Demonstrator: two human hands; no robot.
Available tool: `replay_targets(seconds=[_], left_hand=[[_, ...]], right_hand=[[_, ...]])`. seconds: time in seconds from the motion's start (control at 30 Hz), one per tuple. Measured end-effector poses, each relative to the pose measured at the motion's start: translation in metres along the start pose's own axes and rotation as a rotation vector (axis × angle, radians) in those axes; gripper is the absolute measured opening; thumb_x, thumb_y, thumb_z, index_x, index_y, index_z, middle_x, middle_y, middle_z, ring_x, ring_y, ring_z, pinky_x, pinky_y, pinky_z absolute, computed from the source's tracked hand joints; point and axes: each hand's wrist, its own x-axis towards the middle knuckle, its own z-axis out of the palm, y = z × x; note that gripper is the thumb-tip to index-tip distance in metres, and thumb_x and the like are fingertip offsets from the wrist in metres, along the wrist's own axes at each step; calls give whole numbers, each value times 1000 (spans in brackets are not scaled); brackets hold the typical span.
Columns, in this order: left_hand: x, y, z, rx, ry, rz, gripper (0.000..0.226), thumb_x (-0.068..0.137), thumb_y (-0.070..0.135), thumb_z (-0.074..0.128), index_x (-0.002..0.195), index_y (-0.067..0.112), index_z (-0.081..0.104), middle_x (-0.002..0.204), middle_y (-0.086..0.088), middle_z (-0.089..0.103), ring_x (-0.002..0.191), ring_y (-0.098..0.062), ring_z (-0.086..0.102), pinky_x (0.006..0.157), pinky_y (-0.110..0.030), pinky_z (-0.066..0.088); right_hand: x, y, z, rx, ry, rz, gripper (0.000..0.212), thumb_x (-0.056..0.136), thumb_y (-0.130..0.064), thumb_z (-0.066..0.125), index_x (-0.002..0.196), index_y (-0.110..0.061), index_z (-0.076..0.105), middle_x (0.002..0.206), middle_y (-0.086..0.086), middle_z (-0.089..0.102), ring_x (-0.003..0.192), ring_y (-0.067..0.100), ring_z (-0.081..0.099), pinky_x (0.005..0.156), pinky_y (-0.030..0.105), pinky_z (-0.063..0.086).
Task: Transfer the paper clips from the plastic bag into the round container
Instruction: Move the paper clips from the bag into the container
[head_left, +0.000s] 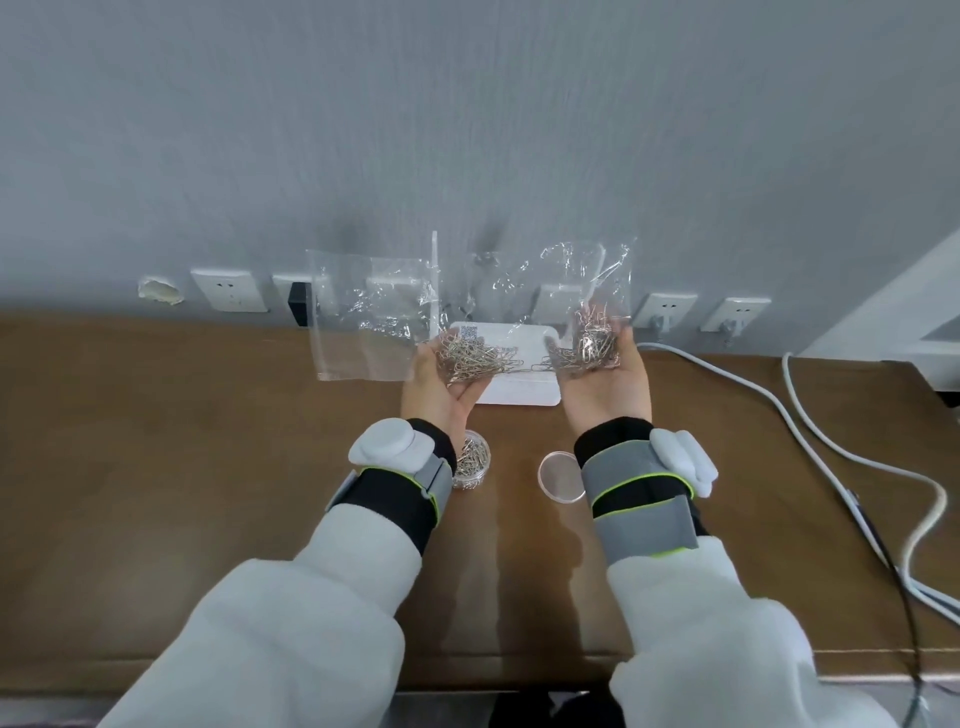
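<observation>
Both my hands are raised palm-up above the brown table. My left hand (441, 384) cups a heap of silver paper clips (475, 358), with a clear plastic bag (363, 317) hanging at its fingertips. My right hand (605, 379) holds a second clear plastic bag (576, 275) with paper clips (592, 340) bunched in its lower part over the palm. The round clear container (475, 462) stands on the table under my left wrist, partly hidden, with clips inside. Its round clear lid (561, 475) lies flat beside my right wrist.
A white flat device (519, 384) with an upright antenna lies behind my hands. Wall sockets (228, 288) line the grey wall. White cables (810, 447) trail across the table's right side. A white box edge (914, 332) sits at far right.
</observation>
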Motion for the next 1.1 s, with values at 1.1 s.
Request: replay_targets(seconds=[1.1], left_hand=[[-15,19,-23,460,-16,-81,18,94,9,50,107,8,63,88,-1,66,57,-2,63,58,-11,53]], right_hand=[[-3,20,-31,-381,165,-66,59,88,8,55,129,-34,49,132,9,55,129,30,49,104,48,40]])
